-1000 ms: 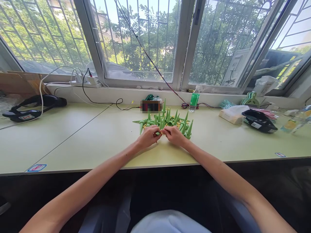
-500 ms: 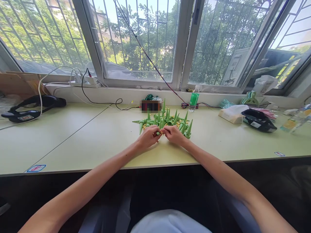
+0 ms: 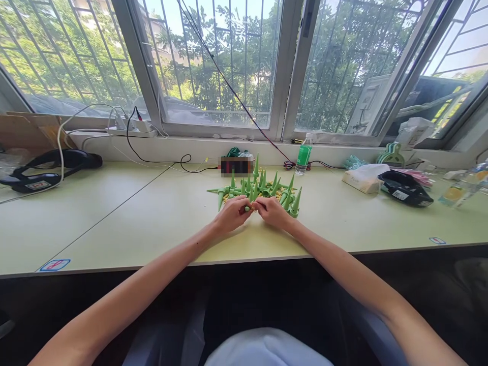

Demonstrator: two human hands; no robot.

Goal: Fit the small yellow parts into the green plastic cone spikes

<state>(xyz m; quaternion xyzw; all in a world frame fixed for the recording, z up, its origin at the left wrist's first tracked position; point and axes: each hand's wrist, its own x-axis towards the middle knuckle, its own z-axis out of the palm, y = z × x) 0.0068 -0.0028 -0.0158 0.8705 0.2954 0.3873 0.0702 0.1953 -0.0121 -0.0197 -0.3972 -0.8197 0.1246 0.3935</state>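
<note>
Still, nothing has shifted: left hand and right hand stay pinched together on one small green plastic cone piece, beside the pile of green plastic cones.

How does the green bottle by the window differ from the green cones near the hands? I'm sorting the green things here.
The green bottle is one rounded, blunt-topped item with a pale cap; the green cones are many and taper to sharp points. The bottle stands upright alone at the back of the table, apart from both hands; the cones are heaped, some upright, some lying, just beyond the left hand and right hand. Both are green and rest on the table.
</note>
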